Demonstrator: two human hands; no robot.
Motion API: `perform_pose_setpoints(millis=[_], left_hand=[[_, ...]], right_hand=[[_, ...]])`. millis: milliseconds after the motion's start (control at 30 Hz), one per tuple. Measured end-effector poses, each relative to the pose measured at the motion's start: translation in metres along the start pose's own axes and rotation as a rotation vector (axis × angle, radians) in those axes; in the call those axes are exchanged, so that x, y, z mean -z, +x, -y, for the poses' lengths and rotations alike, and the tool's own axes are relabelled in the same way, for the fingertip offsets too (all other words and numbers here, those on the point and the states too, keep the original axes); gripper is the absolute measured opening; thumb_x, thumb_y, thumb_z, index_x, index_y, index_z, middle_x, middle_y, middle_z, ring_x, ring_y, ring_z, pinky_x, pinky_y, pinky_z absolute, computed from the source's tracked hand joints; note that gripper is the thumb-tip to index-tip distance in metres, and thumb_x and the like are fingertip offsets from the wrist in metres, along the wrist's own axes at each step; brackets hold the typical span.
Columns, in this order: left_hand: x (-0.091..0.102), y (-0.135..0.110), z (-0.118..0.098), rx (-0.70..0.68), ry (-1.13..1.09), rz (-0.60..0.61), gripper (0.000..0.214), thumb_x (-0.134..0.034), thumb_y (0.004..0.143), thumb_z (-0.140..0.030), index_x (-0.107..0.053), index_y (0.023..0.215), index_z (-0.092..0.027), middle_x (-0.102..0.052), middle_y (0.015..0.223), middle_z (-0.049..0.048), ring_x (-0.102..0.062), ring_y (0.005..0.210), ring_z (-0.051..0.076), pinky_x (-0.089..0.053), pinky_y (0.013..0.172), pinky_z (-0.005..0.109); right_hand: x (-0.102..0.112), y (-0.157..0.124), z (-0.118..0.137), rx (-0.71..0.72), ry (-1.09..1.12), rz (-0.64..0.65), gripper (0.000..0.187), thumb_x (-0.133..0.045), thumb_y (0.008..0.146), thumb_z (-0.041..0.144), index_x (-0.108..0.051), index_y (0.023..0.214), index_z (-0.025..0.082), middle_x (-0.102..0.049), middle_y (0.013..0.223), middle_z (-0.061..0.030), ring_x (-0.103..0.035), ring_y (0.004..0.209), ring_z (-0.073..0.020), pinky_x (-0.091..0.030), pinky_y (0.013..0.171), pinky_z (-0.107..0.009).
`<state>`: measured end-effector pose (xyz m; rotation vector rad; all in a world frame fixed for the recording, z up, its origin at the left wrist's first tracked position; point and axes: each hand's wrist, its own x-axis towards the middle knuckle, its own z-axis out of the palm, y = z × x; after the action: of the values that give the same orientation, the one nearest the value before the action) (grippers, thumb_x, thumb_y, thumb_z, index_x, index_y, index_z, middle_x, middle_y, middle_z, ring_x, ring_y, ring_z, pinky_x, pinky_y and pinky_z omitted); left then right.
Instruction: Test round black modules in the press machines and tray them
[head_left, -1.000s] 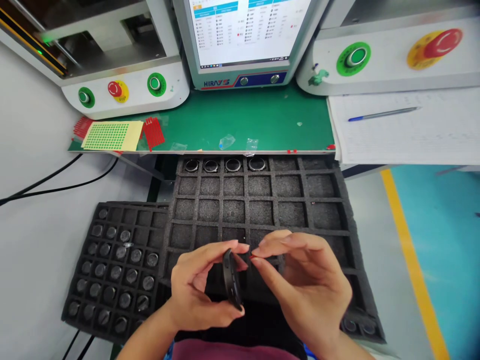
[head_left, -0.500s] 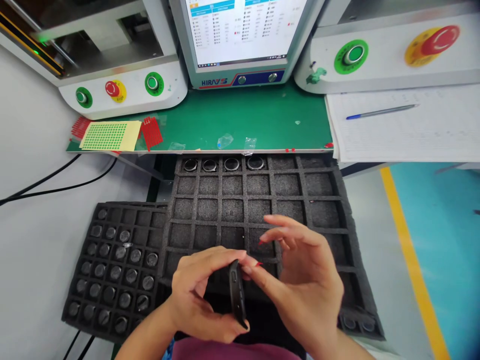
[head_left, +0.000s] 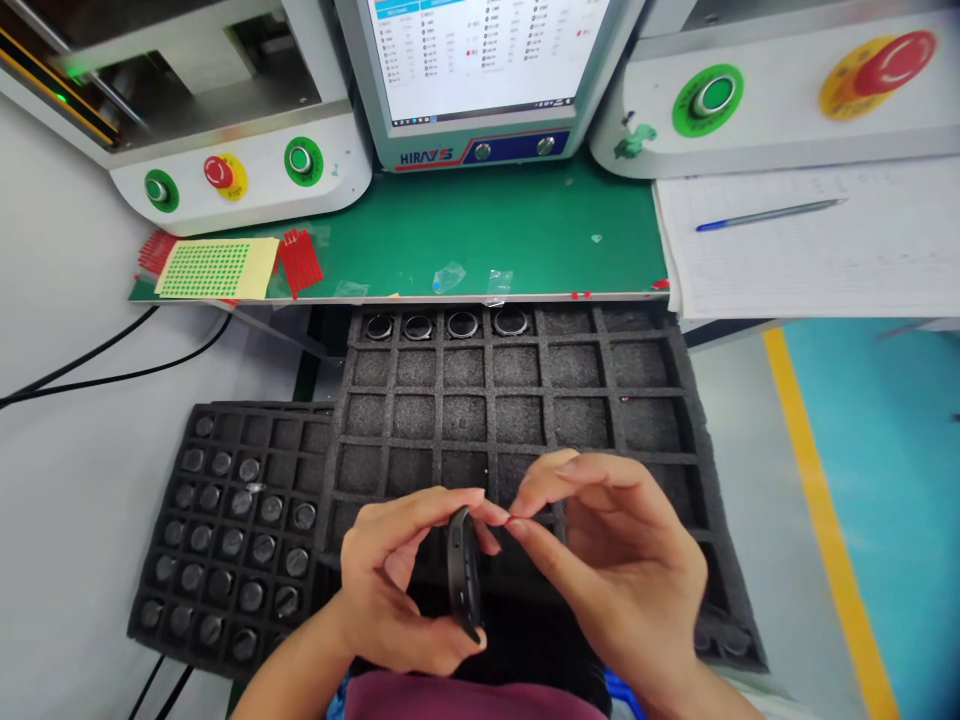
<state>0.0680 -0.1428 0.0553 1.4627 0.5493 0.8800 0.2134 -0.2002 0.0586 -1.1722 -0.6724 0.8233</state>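
Note:
My left hand grips a round black part edge-on, thumb under it and fingers over its top. My right hand is beside it, thumb and forefinger pinched at the part's upper edge on a tiny red piece too small to name. Both hands hover above the near rows of a black foam grid tray. Its far row holds several ring-shaped parts.
A second foam tray with several round dark parts lies at the left. Behind is a green bench with sticker sheets, a monitor, machines with buttons, and paper with a pen at the right.
My right hand opened and lifted its fingers, then closed back into a pinch at the part's top edge. The left hand tilted the black part slightly.

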Motion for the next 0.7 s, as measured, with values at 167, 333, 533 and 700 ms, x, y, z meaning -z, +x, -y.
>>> perform_pose_setpoints(millis=[167, 333, 533, 700], left_hand=[[0.009, -0.002, 0.002, -0.087, 0.186, 0.023, 0.061, -0.077, 0.077, -0.033, -0.059, 0.134, -0.019, -0.064, 0.127, 0.0158, -0.071, 0.081, 0.018, -0.063, 0.072, 0.03], [0.02, 0.0, -0.001, -0.153, 0.421, 0.053, 0.072, -0.078, 0.077, -0.019, -0.048, 0.142, -0.019, -0.071, 0.115, 0.0115, -0.072, 0.096, 0.021, -0.062, 0.085, 0.031], [0.02, 0.012, -0.011, -0.216, 0.523, 0.17, 0.065, -0.076, 0.08, -0.026, -0.051, 0.14, -0.019, -0.074, 0.114, 0.012, -0.073, 0.096, 0.022, -0.062, 0.087, 0.031], [0.019, 0.017, -0.012, -0.248, 0.521, 0.204, 0.065, -0.075, 0.082, -0.027, -0.05, 0.141, -0.017, -0.074, 0.112, 0.0132, -0.073, 0.097, 0.021, -0.062, 0.085, 0.03]], right_hand=[[0.003, 0.0, 0.002, 0.013, -0.052, -0.071, 0.033, -0.07, 0.074, -0.002, -0.06, 0.089, 0.025, -0.07, 0.072, 0.0039, -0.063, 0.067, -0.0123, -0.051, 0.064, -0.026], [0.008, 0.0, 0.01, -0.222, 0.091, 0.042, 0.032, -0.076, 0.073, 0.006, -0.058, 0.09, 0.026, -0.068, 0.068, 0.0049, -0.058, 0.061, -0.0111, -0.048, 0.057, -0.022], [0.01, 0.004, 0.006, -0.567, 0.365, 0.265, 0.032, -0.081, 0.073, 0.016, -0.054, 0.09, 0.024, -0.066, 0.065, 0.0056, -0.051, 0.055, -0.0087, -0.043, 0.054, -0.022], [0.01, 0.002, 0.004, -0.619, 0.419, 0.264, 0.034, -0.081, 0.073, 0.016, -0.054, 0.091, 0.025, -0.066, 0.066, 0.0069, -0.049, 0.054, -0.0074, -0.041, 0.054, -0.02]])
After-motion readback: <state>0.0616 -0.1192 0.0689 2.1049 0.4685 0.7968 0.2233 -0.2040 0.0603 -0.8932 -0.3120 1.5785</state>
